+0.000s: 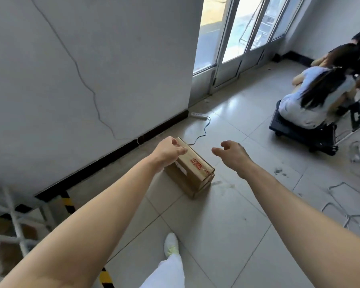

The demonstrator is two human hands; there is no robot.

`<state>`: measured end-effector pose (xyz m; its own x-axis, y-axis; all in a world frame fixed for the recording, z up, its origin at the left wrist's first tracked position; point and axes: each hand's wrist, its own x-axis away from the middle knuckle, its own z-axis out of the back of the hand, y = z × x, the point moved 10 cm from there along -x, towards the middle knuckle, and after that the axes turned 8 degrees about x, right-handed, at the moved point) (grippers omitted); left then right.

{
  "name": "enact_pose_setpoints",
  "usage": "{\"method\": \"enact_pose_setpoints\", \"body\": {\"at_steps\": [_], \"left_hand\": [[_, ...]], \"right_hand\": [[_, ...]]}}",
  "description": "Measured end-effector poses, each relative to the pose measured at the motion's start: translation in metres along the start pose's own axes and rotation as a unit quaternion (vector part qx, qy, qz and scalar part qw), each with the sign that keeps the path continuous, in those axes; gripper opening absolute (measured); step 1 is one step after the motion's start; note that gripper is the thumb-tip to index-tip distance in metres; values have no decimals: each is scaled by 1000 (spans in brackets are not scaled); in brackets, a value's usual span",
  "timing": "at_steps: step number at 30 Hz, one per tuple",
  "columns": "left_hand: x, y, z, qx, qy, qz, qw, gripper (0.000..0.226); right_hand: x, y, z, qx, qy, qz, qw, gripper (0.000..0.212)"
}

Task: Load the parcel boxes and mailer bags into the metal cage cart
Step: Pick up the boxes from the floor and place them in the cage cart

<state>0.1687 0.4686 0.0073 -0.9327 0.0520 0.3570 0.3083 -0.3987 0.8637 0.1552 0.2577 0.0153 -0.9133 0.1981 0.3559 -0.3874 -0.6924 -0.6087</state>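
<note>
Both bare arms reach forward and down toward a cardboard parcel box (192, 169) that lies on the tiled floor (227, 235) near the wall's dark skirting. It seems to rest on a 2nd, flatter box (186, 185), though only a thin edge of that one shows. The left hand (168, 151) is above the top box's far left corner with fingers loosely bent and spread; it covers that corner, so whether the hand touches the cardboard cannot be told, and no grip shows. The right hand (232, 154) hangs in the air to the right of the box, clearly apart from it, with fingers relaxed and parted, holding nothing. The red print and white label on the box top are too blurred to read. At the lower left, the white bars of the metal cage cart (13, 215) are cut off by the frame edge and badly smeared; brown shapes behind the bars cannot be made out. A white power strip (199, 115) lies beyond the box, with its cord trailing toward it. At the right, a person (312, 96) sits on a low black dolly (299, 134), back to the camera; a 2nd person behind is mostly out of frame. 1 white shoe (171, 244) shows at the bottom.
</note>
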Motion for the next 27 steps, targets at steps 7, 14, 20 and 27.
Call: {"method": "enact_pose_setpoints", "body": {"at_steps": [7, 14, 20, 27], "left_hand": [[-120, 7, 4, 10, 18, 54, 998, 36], [-204, -13, -17, 26, 26, 121, 992, 29], [-273, -66, -60, 71, 80, 202, 974, 50], [-334, -156, -161, 170, 116, 310, 928, 57]], "right_hand": [[-130, -24, 4, 28, -52, -15, 998, 58], [-239, -18, -11, 61, -111, -26, 992, 59], [-338, -1, -56, 113, -182, 3, 977, 59], [-433, 71, -120, 211, -256, 16, 943, 58]]}}
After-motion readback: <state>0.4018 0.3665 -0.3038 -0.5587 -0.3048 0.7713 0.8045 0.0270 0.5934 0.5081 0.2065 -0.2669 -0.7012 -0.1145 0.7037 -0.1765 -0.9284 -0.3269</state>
